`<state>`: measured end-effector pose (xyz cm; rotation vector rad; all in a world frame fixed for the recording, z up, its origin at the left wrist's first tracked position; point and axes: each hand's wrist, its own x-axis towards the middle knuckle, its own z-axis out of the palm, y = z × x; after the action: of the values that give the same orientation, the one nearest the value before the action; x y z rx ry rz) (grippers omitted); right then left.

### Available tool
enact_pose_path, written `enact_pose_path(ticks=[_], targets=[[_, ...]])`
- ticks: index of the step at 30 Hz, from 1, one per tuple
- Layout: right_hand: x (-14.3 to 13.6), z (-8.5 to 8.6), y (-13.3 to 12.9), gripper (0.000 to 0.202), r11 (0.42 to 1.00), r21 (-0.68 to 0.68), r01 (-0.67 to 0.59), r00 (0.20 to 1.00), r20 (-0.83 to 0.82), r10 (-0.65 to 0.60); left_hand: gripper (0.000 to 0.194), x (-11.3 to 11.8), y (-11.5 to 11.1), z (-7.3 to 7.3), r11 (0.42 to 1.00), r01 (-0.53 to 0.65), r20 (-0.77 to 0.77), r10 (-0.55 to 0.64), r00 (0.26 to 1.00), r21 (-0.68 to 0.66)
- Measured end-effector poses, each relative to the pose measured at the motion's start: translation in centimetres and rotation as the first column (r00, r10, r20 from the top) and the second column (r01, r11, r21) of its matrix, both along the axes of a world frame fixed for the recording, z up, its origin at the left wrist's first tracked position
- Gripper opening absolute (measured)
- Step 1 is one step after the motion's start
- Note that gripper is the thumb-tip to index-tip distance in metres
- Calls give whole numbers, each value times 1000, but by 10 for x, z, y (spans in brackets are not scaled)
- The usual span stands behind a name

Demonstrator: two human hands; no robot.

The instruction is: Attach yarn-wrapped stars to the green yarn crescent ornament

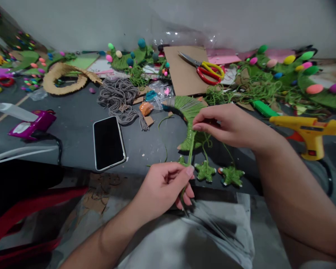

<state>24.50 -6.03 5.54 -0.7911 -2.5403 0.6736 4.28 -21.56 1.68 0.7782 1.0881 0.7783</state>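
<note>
A worker's left hand (168, 186) pinches a bundle of green yarn (190, 151) between thumb and forefinger at the desk's (75, 130) front edge, the grip closed on the strands and the other fingers loosely curled. The right hand (225, 123) meets a crescent (196, 106) with thumb and fingertips drawn nearly together; whether that grip has hold of a strand cannot be told. The crescent, 1 in number, lies on the desk partly behind the right hand, opening to the left, wrapped in green yarn, its lower tip showing brown and its upper tip greyish. Below it are 3 fuzzy green stars, 2 in plain sight, a white-tipped star (205, 171) and its neighbor (232, 175), and 1 partly hidden by the left hand. Also on the desk: 1 phone (108, 143), screen dark; 1 heap of grey yarn (118, 95); 1 yellow glue gun (309, 127); and 1 straw ring (52, 82). Red-and-yellow-handled scissors (197, 67) rest on 1 cardboard sheet (182, 80).
</note>
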Motion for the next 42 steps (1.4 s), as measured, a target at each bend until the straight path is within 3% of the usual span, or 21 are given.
enact_pose_path(ticks=[10, 14, 17, 20, 22, 26, 31, 37, 42], targets=[[-3, -9, 6, 22, 995, 102, 9, 994, 106, -20, 32, -7, 10, 7, 994, 106, -99, -106, 989, -9], [-1, -6, 5, 24, 996, 86, 4, 996, 90, -12, 37, -20, 1, 17, 973, 232, -218, -224, 950, 12], [1, -5, 5, 24, 997, 74, 8, 998, 69, -13, 32, -39, -12, 32, 920, 366, -425, -278, 862, 141], [0, -4, 5, 23, 998, 69, 9, 998, 67, -13, 19, -55, -22, 46, 827, 474, -659, -178, 731, 303], [-1, -5, 6, 22, 998, 64, 8, 998, 66, -12, 15, -58, -22, 49, 771, 497, -718, -75, 692, 398], [-1, -4, 5, 20, 999, 40, 18, 999, 41, -19, 14, -50, -3, 35, 723, 434, -700, 97, 707, 538], [-2, -4, 4, 17, 1000, 1, 21, 1000, -1, -21, 10, -32, 36, 13, 714, 342, -669, 235, 705, 611], [-3, -4, 2, 15, 998, -60, 10, 999, -32, -12, 14, -16, 63, 4, 722, 351, -696, 246, 674, 595], [-3, 0, -2, 17, 993, -115, -3, 996, -93, -8, 20, -9, 66, 2, 743, 318, -653, 206, 729, 589]])
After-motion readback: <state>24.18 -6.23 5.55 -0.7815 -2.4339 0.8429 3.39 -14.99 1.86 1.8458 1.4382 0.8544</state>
